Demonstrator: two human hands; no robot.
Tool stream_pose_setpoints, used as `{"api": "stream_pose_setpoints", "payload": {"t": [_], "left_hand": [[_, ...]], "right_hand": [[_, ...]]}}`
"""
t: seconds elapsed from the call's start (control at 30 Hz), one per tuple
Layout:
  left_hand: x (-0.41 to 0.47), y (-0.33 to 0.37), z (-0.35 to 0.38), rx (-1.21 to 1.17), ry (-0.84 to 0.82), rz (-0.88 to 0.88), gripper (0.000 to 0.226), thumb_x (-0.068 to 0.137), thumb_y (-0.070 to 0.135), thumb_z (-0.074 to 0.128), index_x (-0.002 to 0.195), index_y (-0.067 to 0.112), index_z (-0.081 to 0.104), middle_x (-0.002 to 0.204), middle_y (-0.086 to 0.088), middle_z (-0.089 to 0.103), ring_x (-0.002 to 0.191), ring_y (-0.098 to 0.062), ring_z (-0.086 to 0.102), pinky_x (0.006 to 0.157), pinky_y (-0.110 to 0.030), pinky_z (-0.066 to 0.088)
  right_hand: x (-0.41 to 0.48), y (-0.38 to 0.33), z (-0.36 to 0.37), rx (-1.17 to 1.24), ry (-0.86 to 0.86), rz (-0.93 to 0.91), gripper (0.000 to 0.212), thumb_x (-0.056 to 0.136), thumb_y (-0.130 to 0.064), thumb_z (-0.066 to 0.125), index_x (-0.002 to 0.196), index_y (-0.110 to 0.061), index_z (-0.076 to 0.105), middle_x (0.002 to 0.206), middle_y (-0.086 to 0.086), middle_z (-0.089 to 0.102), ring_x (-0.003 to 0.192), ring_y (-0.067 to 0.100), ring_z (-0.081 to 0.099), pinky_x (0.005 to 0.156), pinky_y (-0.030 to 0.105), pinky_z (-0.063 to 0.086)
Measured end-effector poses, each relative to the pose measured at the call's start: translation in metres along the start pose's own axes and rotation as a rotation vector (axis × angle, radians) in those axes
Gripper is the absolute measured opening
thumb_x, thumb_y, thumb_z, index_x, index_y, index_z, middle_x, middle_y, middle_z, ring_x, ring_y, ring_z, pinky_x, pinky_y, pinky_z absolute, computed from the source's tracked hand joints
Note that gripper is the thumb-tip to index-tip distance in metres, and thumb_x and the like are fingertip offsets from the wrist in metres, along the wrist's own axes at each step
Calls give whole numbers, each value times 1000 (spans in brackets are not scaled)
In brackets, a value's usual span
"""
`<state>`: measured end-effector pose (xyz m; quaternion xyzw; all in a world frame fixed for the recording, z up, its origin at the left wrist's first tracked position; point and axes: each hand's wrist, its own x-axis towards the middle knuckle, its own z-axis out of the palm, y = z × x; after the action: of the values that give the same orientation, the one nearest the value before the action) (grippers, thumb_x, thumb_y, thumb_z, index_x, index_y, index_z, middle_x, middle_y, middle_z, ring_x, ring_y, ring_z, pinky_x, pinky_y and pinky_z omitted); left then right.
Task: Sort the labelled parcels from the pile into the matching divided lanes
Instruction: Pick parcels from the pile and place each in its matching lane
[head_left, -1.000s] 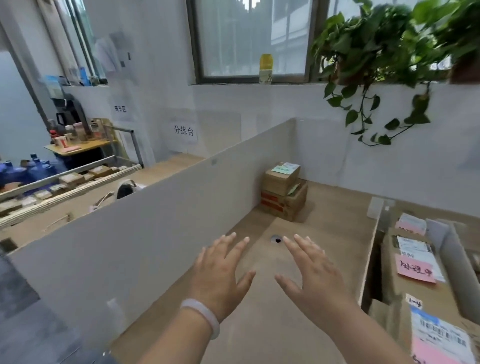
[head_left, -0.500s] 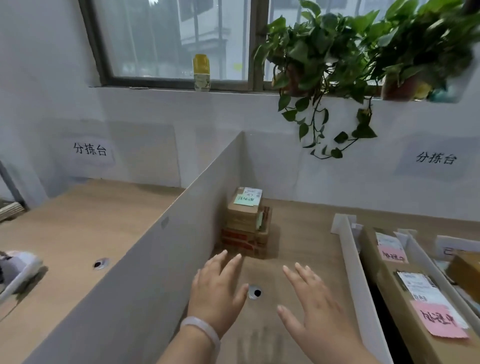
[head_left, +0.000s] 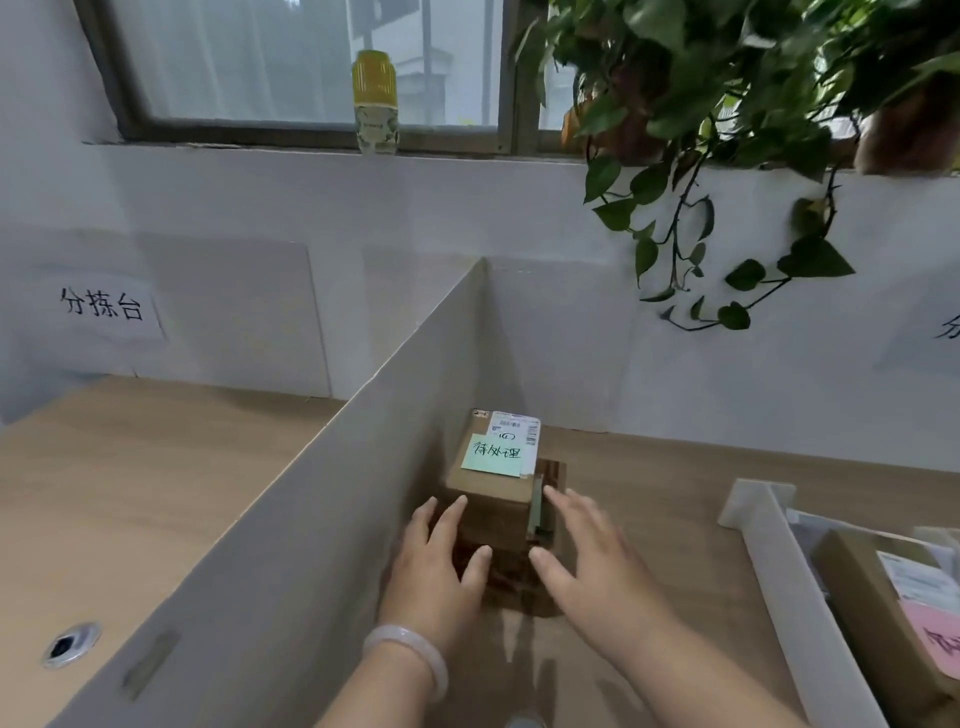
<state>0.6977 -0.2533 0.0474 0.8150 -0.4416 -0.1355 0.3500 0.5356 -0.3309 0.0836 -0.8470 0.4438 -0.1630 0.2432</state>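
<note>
Stacked boxes (head_left: 493, 499) stand on the table (head_left: 649, 499) beside the left divider (head_left: 311, 519). The left hand (head_left: 436, 571) and right hand (head_left: 589, 566) flank the stack's near sides, fingers (head_left: 458, 512) straight, spread, clasping nothing.

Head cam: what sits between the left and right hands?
The parcel stack, topped by a green note. The left hand and right hand flank it with straight fingers; contact is unclear. Head view shows this.

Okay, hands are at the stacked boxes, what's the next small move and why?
Probably close both hands on the top box and lift it: left hand and right hand are open on either side of it, gripping nothing yet.
</note>
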Motion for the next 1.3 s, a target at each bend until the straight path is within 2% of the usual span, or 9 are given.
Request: {"api": "stream_pose_setpoints", "payload": {"t": [0.23, 0.37, 0.5, 0.63, 0.8, 0.87, 0.97, 1.13, 1.3], "left_hand": [[68, -6, 31, -162, 70, -1, 68, 94, 41, 56, 152, 41, 20, 155, 5, 30, 144, -17, 26, 117, -38, 28], [74, -9, 44, -244, 87, 16, 58, 95, 34, 59, 148, 33, 36, 152, 5, 31, 138, -8, 29, 108, -23, 26], [55, -6, 50, -320, 170, 54, 57, 92, 26, 64, 144, 29, 41, 139, 10, 35, 111, 16, 25, 89, 1, 20], [19, 13, 49, -475, 183, 43, 49, 90, 29, 66, 130, 47, 43, 120, 21, 33, 109, 12, 36, 86, 3, 25], [-41, 43, 41, -588, 169, 16, 43, 73, 49, 59, 112, 63, 48, 117, 26, 37, 117, -1, 44, 100, -26, 40], [-70, 55, 34, -567, 141, 45, 46, 70, 56, 59, 114, 63, 48, 124, 24, 40, 124, -7, 41, 106, -30, 36], [-119, 72, 24, -551, 60, 132, 52, 66, 65, 50, 117, 71, 46, 137, 20, 44, 129, -3, 34, 105, -23, 29], [-195, 106, 5, -690, -116, 279, 52, 66, 63, 54, 115, 76, 43, 138, 19, 36, 126, 14, 34, 89, 2, 32], [-251, 136, 7, -733, -246, 468, 62, 67, 60, 61, 126, 67, 43, 139, 15, 31, 125, 13, 35, 89, 1, 35]], "right_hand": [[78, 26, 40, 113, -23, 29, 65, 96, -48, 47, 152, -41, 14, 161, -11, 12, 148, 9, 11, 119, 31, 17], [86, 33, 58, 232, -35, 38, 62, 97, -48, 46, 152, -42, 18, 161, -15, 11, 148, 6, 9, 118, 28, 15], [66, 35, 68, 480, 67, 17, 51, 99, -34, 49, 147, -40, 31, 158, -16, 18, 145, 1, 14, 111, 15, 19], [26, 31, 63, 673, 317, 40, 32, 97, -29, 52, 127, -42, 49, 144, -13, 40, 130, -11, 32, 106, 11, 31], [-50, 20, 36, 713, 525, 92, 35, 82, -29, 53, 114, -42, 59, 135, -12, 51, 126, -5, 43, 105, 21, 36], [-87, 14, 20, 722, 550, 91, 34, 82, -27, 55, 109, -45, 64, 135, -19, 48, 127, -7, 42, 98, 13, 39], [-145, 8, -1, 728, 601, 75, 41, 90, -10, 63, 107, -47, 65, 136, -18, 49, 123, -13, 44, 85, -1, 37], [-239, 3, -36, 653, 720, 91, 58, 88, -4, 66, 106, -59, 61, 130, -28, 52, 121, -11, 46, 81, 0, 41], [-321, 9, -74, 556, 853, 116, 57, 87, -2, 65, 109, -54, 60, 130, -31, 50, 120, -16, 43, 82, -1, 40]]}}
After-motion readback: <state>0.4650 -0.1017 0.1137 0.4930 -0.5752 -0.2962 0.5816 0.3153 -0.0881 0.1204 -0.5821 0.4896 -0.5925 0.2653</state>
